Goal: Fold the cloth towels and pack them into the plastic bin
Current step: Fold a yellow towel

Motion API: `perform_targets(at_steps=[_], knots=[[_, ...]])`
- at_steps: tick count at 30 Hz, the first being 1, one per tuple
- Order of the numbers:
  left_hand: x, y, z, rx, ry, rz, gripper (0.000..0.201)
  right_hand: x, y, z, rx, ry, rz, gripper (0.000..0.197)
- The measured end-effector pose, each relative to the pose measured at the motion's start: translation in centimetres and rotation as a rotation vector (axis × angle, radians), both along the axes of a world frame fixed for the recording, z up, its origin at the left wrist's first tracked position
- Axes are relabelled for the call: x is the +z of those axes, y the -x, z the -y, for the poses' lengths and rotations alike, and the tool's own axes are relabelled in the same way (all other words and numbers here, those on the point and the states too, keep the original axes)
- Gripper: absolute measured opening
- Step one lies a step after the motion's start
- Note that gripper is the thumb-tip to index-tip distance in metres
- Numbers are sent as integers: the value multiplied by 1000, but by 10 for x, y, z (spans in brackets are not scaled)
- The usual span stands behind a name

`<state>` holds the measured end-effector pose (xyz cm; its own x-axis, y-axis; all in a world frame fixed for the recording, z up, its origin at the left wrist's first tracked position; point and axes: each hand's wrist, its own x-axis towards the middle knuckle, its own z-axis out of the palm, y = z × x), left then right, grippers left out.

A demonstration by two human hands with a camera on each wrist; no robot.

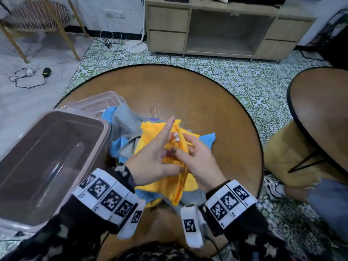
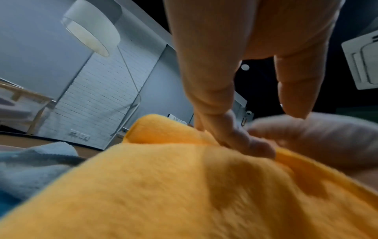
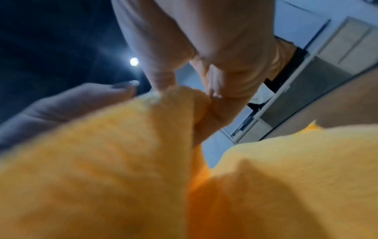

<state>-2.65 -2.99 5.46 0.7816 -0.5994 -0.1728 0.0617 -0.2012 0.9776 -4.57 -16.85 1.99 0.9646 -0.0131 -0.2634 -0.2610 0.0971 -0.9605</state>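
Two hands, one yellow towel

Both hands pinch the yellow towel (image 1: pixel 169 185) over the round table (image 1: pixel 207 102): left hand (image 1: pixel 150 162) and right hand (image 1: pixel 199 162) cover its middle. Beneath, the towel pile (image 1: pixel 122 129) is half hidden beside the plastic bin (image 1: pixel 49 159).

Blurred yellow towel (image 2: pixel 184 186) filling both wrist views — bin (image 1: pixel 47 147) cut off at left edge

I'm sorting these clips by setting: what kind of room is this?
Most likely a home living room: a low wooden media cabinet against the wall, patterned green floor tiles, and a round wooden coffee table.
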Motion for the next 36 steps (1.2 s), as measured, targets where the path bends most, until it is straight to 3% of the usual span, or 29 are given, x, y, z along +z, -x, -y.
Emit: perform_targets(at_steps=[2, 5, 7, 10, 12, 14, 17, 20, 25, 31, 36], knots=[[0, -1, -9, 42, 31, -32, 94, -4, -1, 12, -113, 70, 2, 28], [-12, -8, -33, 234, -150, 72, 64, -13, -2, 38, -239, 61, -120, 15], [-28, -11, -46, 372, -335, 98, 64, -25, -7, 51, -264, 148, -220, 14], [-43, -6, -50, 337, -463, 48, 74, -34, -16, 52, -221, 270, -258, 27], [-50, -4, -46, 327, -472, 53, 76, -34, -22, 52, -238, 224, -237, 36], [-55, -4, -43, 392, -473, 129, 75, -39, -27, 54, -267, 197, -218, 28], [-60, -4, -37, 369, -456, 200, 77, -53, -29, 52, -223, 368, -311, 26], [-65, -3, -37, 282, -472, 146, 81, -56, -26, 48, -182, 401, -328, 25], [-61, -13, -59, 256, -309, 83, 55, -48, -29, 48, -198, 176, -189, 13], [-65, -12, -73, 404, -205, -8, 43, -61, -27, 48, -236, 200, -331, 36], [-68, -17, -84, 423, -184, -48, 45, -52, -12, 50, -296, 354, -194, 26]])
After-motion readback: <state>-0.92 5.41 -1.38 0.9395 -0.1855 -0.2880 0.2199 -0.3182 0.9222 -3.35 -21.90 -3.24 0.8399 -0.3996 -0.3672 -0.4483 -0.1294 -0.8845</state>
